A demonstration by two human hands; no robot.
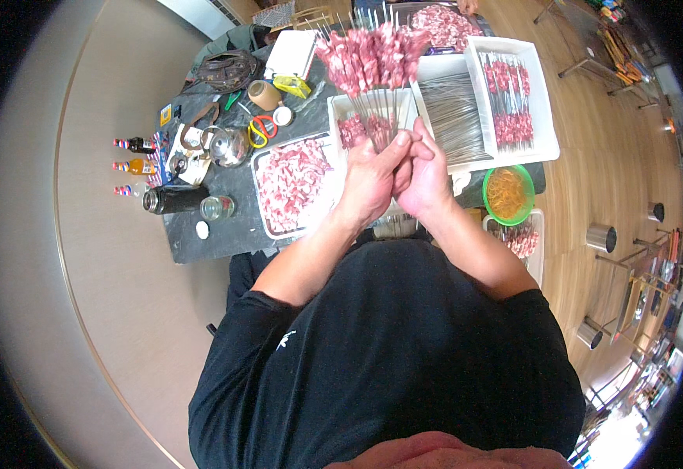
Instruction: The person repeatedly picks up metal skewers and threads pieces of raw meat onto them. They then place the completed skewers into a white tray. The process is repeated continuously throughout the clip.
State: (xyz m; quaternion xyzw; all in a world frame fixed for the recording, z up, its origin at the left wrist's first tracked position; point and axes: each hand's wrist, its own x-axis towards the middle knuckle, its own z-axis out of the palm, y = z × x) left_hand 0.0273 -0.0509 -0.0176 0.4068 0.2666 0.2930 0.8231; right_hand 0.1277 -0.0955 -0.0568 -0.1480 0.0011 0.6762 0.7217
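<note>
A fanned bundle of raw meat skewers stands up in front of me, meat at the top and bare metal rods below. My left hand is wrapped around the lower rods. Against it, my right hand is cupped with curled fingers at the same rods; their bottom ends are hidden by the hands. Behind the bundle, a white plastic tub contains more meat skewers. Left of my left hand lies a tray of cut raw meat pieces.
To the right, a white bin of bare metal skewers supports a tub of finished skewers. A green bowl of orange shreds sits nearer. On the left are scissors, a glass teapot and bottles. Another person's hand shows at the far edge.
</note>
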